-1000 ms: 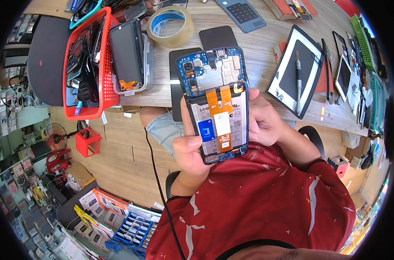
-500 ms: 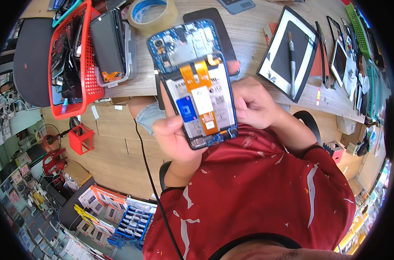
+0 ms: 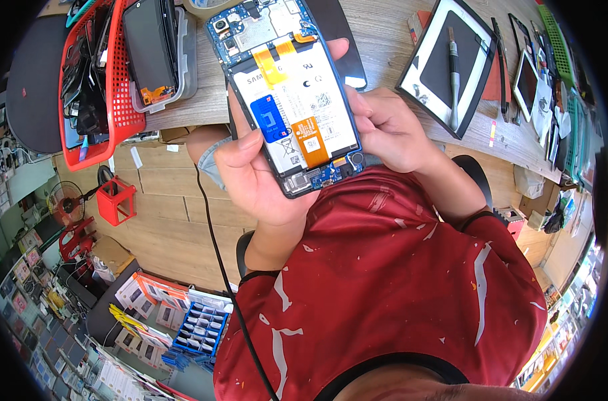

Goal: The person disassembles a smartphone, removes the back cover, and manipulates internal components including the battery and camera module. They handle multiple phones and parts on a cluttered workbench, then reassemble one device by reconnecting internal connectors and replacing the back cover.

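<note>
An opened smartphone [image 3: 297, 100] lies across my left hand [image 3: 264, 177], its back cover off. The thumb presses its left side, and fingers reach behind it to the far right edge. Its blue circuit board [image 3: 254, 30] is at the top; a white battery [image 3: 331, 123] with a blue sticker [image 3: 269, 119] fills the middle. An orange flex cable [image 3: 309, 144] runs down over the battery to a small lower board [image 3: 337, 170]. My right hand [image 3: 394, 130] is closed, its thumb and curled fingers against the phone's right edge; part of its fingers is hidden.
On the wooden table [image 3: 384, 50], a screwdriver-like pen tool [image 3: 453, 80] lies on a black-and-white framed tray [image 3: 411, 83]. At left stand a red basket [image 3: 120, 80] of phone parts and a clear box [image 3: 187, 80] with a screen. A black cable [image 3: 214, 234] hangs past my left arm.
The phone and both hands sit higher and further left in view, and the phone looks larger and brighter. My right hand's fingertips now show at its right edge.
</note>
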A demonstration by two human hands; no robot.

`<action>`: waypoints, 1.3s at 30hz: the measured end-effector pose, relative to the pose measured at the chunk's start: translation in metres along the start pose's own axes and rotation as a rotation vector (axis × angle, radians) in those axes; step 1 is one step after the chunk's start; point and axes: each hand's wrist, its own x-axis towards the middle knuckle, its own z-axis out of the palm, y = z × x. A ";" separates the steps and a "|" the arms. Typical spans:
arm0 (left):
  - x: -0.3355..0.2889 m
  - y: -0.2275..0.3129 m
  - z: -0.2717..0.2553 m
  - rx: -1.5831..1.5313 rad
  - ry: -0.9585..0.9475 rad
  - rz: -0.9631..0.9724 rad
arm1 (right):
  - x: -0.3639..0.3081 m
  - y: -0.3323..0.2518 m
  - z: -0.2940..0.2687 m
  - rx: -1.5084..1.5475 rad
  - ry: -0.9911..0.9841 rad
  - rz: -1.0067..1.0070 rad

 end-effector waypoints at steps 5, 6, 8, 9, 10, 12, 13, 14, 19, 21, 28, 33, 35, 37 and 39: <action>0.000 0.000 0.004 -0.036 0.025 -0.002 | -0.001 0.000 0.003 0.016 0.032 0.018; 0.000 0.000 0.005 -0.045 0.026 -0.002 | -0.001 0.000 0.002 0.011 0.030 0.015; 0.001 -0.001 -0.002 -0.049 -0.004 0.000 | 0.000 0.001 0.001 -0.008 0.023 -0.006; 0.001 -0.001 -0.003 -0.045 -0.008 0.000 | 0.001 0.001 0.001 -0.010 0.017 -0.018; 0.002 -0.001 -0.004 -0.041 -0.013 -0.001 | 0.001 0.000 0.000 -0.013 0.011 -0.030; 0.001 0.001 0.005 -0.040 0.022 -0.002 | 0.002 0.000 -0.001 -0.004 0.002 -0.046; 0.001 0.001 0.008 -0.043 0.037 0.000 | 0.001 0.002 -0.001 0.007 -0.002 -0.049; 0.001 0.000 0.010 -0.054 0.048 0.007 | 0.001 0.002 -0.001 0.020 0.000 -0.040; 0.003 0.000 0.003 -0.021 0.010 0.023 | -0.001 0.000 0.003 0.065 0.035 0.038; 0.004 0.002 0.007 -0.001 0.014 0.021 | -0.001 0.001 0.003 0.063 0.032 0.038; -0.001 0.003 0.008 0.096 0.108 0.039 | 0.001 -0.002 0.000 0.025 -0.019 -0.014; -0.002 0.002 0.010 0.116 0.116 0.044 | -0.001 -0.001 -0.002 -0.002 -0.019 0.023; -0.001 0.004 0.015 0.058 0.099 0.026 | -0.003 -0.001 -0.003 -0.032 -0.014 0.035; -0.003 0.006 0.012 0.111 0.116 0.023 | -0.001 -0.005 0.000 -0.035 0.003 0.029; -0.003 0.006 0.008 0.119 0.105 0.019 | 0.001 -0.007 0.000 -0.039 0.001 0.024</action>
